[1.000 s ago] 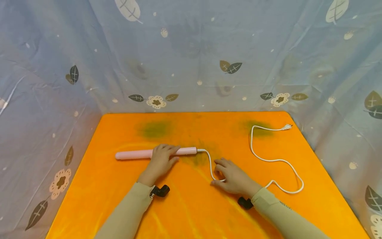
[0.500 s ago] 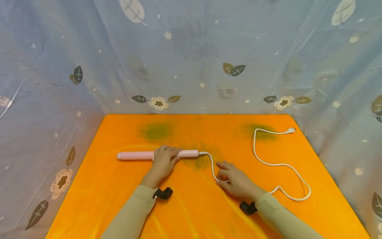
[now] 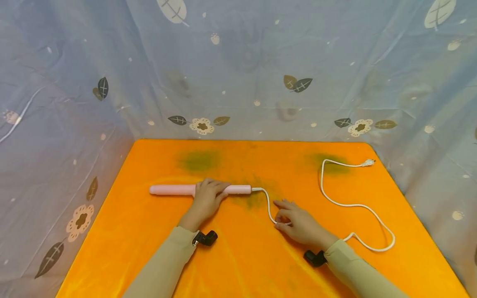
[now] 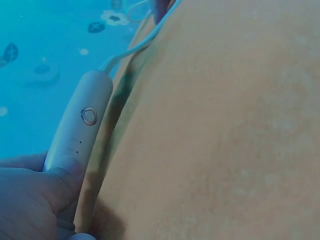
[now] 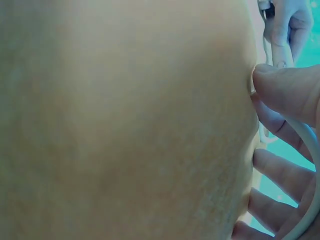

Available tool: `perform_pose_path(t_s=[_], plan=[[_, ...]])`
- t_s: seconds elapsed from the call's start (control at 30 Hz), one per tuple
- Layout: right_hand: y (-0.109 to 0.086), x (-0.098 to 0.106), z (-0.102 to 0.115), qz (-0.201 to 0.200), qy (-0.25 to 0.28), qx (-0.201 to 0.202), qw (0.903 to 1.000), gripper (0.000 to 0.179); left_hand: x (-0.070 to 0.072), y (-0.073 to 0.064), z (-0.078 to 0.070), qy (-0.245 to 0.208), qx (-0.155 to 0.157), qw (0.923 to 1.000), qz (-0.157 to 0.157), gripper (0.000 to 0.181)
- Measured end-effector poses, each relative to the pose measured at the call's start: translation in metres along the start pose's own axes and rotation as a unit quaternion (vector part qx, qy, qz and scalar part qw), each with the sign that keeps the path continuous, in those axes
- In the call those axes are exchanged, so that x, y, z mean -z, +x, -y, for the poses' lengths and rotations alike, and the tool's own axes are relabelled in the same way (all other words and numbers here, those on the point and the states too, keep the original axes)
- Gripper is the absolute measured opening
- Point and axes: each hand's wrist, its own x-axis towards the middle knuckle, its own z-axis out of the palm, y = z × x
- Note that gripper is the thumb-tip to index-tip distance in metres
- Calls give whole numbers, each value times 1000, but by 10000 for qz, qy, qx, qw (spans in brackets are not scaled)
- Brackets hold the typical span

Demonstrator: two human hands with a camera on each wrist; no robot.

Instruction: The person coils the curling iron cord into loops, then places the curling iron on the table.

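A slim pink hair straightener [image 3: 171, 190] lies crosswise on the orange cloth, left of the middle. My left hand [image 3: 205, 200] grips it over the handle. In the left wrist view the handle [image 4: 82, 127] shows a ringed button and small dots, with the left thumb along its side. A white cord [image 3: 269, 207] leaves the handle's right end and bends down to my right hand [image 3: 299, 223], which pinches it between thumb and forefinger. The other right fingers are spread near the cloth. In the right wrist view the cord [image 5: 306, 220] runs across the palm side.
From behind the right wrist the cord loops over the table's right side to a white plug [image 3: 369, 162] at the far right corner. An orange cloth [image 3: 238, 265] covers the table. Blue-grey curtains [image 3: 246, 62] with leaf and flower prints stand on three sides.
The right thumb and forefinger have come together on the cord. The cord's loop at the right has spread slightly outward. The left hand keeps its grip while the head view shifts a little.
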Motion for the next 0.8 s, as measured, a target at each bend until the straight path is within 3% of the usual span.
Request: perform_pose_path(t_s=[0.23, 0.5, 0.8], plan=[[-10, 6, 0, 102, 65, -142, 9998, 15, -6, 3, -8, -8, 28, 9997, 229, 39], [-1, 13, 7, 294, 263, -291, 9988, 9, 5, 4, -11, 75, 62, 9999, 63, 41], [-1, 16, 26, -335, -466, -275, 9980, 7, 12, 2, -18, 261, -122, 9996, -82, 41]])
